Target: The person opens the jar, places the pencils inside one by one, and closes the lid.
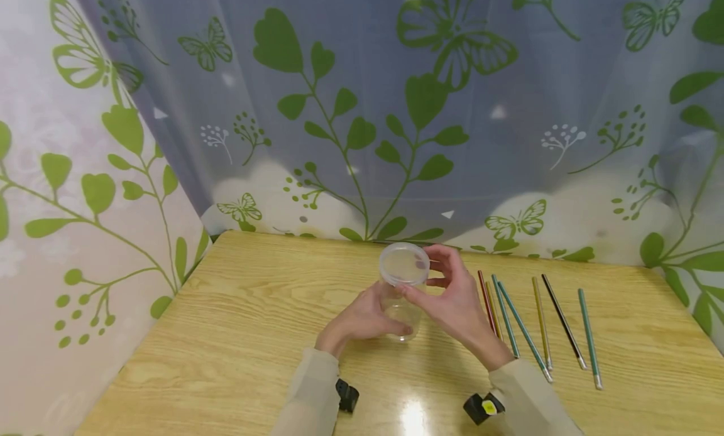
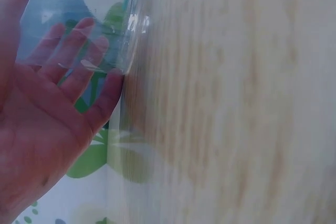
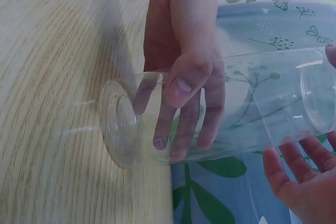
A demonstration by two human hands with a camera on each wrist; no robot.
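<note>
A clear plastic jar (image 1: 403, 313) with a round translucent lid (image 1: 404, 264) stands upright in front of me in the head view, its base close to the tabletop. My left hand (image 1: 362, 316) grips the lower body from the left. In the right wrist view, the left thumb lies across the near side of the jar (image 3: 244, 106), and the other fingers show through the plastic behind it. My right hand (image 1: 455, 298) holds the lid's rim, thumb at the near side and curled fingers round the right and far side. Nothing shows inside the jar.
Several pencils lie spread on the wooden table (image 1: 226, 335) to the right, among them a red pencil (image 1: 487, 303), a black pencil (image 1: 564, 321) and a teal pencil (image 1: 590, 338). A curtain (image 1: 362, 191) with leaves and butterflies hangs behind the table's far edge.
</note>
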